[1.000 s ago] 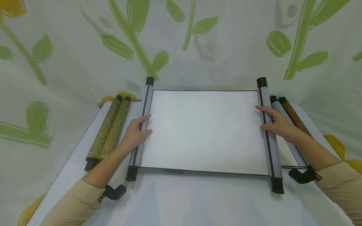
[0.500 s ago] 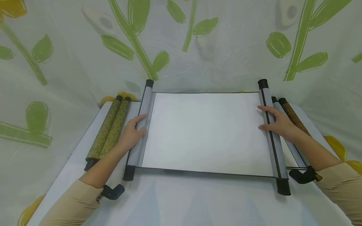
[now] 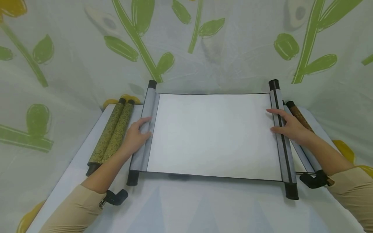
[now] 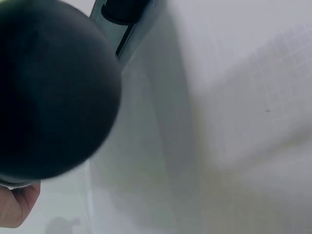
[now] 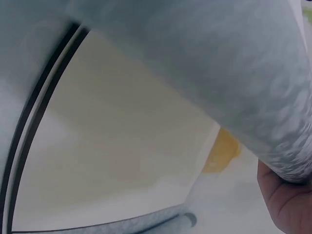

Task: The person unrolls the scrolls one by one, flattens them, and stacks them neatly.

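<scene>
A hanging scroll with a blank white sheet (image 3: 215,136) lies partly unrolled in the head view, a grey roll at either side with black end caps. My left hand (image 3: 137,136) grips the left roll (image 3: 141,149), thumb and forefinger over its top. On the right roll (image 3: 285,152), which carries black stripes, my right hand (image 3: 291,129) has its thumb and forefinger curled the same way. The left wrist view has a black end cap (image 4: 58,92) close up, with part of the hand (image 4: 17,207) below it. A pale grey roll (image 5: 234,73) fills the upper right wrist view.
Two green-patterned scrolls (image 3: 112,136) lie side by side on the table at left. Beneath my right arm are a brown-patterned roll (image 3: 301,116) and a second grey scroll roll (image 3: 303,157). A leaf-printed curtain (image 3: 233,64) stands behind the white table (image 3: 189,207).
The left roll has moved slightly left and a grey border now shows beside it. The right roll has shifted right, so the white sheet's span is wider apart. Both hands keep their grip.
</scene>
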A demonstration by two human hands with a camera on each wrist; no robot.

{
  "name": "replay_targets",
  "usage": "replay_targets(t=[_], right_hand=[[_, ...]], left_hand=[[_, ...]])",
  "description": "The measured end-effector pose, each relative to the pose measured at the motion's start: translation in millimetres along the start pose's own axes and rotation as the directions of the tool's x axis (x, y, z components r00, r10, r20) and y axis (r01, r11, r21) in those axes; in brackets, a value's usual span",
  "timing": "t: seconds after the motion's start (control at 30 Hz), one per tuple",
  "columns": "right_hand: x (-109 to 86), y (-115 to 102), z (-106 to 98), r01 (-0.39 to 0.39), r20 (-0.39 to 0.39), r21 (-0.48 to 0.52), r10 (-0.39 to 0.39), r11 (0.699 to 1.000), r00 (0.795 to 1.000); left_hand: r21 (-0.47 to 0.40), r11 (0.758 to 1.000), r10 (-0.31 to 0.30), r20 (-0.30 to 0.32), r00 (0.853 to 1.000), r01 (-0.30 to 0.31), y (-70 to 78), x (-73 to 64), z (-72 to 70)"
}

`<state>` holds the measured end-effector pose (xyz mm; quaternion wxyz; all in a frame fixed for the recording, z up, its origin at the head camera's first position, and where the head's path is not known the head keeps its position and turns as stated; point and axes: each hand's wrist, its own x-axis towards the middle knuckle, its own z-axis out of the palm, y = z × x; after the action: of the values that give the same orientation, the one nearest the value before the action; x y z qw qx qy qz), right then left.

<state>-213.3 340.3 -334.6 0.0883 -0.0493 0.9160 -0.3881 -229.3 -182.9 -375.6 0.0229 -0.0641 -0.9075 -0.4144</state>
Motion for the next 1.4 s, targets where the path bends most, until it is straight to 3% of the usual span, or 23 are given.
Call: replay_targets(t=[0.2,0.3,0.5,0.97,1.27,1.4], right_hand=[[-1.1,5.8,-1.7,0.053,-0.003,0.002,-0.053,0.999,0.999],[0.3,7.5,-2.1,0.04,-0.007,-0.01,-0.04,0.999,0.999],[1.1,9.9,-5.3,-0.01,-0.027,-0.048,0.009,0.999,1.0],[4.5,18.5,-21.5,0.029,-0.028,0.014,-0.028,0.999,0.999],[11.5,24.4,-28.1,-0.025,-0.009,-0.071,0.025,0.997,1.0],[19.3,28.8,-31.0,-0.028,-0.026,-0.156,0.024,0.987,0.999]], left_hand=[[0.035,0.999,-0.035,0.02,0.999,0.034,-3.8,-2.2,-0.6],[0.042,0.998,-0.045,0.02,0.999,0.044,-3.9,-1.4,-0.8],[0.029,0.999,-0.027,0.022,0.999,0.027,2.4,0.4,-4.2],[-0.025,1.0,0.014,0.039,0.999,-0.013,1.8,6.4,-0.1],[-0.06,0.998,0.006,0.065,0.998,-0.002,5.2,13.4,8.6],[-0.07,0.997,-0.013,0.084,0.996,0.018,6.5,15.4,15.6]])
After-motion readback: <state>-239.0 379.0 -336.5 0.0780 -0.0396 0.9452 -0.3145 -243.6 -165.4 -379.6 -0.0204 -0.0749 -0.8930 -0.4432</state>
